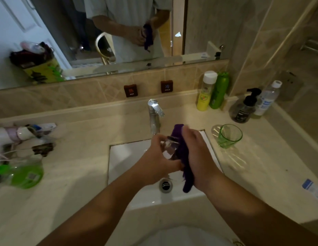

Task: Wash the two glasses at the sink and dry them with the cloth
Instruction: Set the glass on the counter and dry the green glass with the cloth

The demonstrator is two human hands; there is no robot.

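Note:
Above the white sink (126, 157), my left hand (158, 157) grips a clear glass (169, 147) tilted on its side. My right hand (197, 153) presses a purple cloth (183, 157) against the glass; the cloth hangs down past my palm toward the drain. A green glass (229, 135) stands upright on the counter to the right of the sink, apart from both hands. No water is seen running from the chrome faucet (154, 114).
Bottles (213, 91) and a pump dispenser (247, 107) stand at the back right corner. Toiletries and a green container (25, 174) crowd the left counter. A small packet (312, 189) lies at the right edge. A mirror runs behind the counter.

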